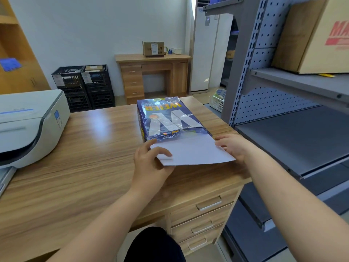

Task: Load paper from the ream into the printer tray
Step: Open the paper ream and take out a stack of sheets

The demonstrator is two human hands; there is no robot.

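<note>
A thin sheaf of paper (190, 151), half drawn from the opened ream (168, 118) on the bench (90, 148), is pinched by left hand (151, 163) and right hand (233, 146); an uneven pull risks skewed or creased sheets.

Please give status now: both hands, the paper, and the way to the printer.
Left hand and right hand grip paper, half out of ream. Printer at left, desk between bare.

Hands: two, the left hand (151, 163) and the right hand (233, 146)
Reams of paper: one (168, 118)
Printers: one (28, 125)
Desks: two, near (75, 157) and far (153, 72)
Black crates: two stacks (85, 86)
Cardboard boxes: two seen clearly (153, 49) (317, 35)
</note>
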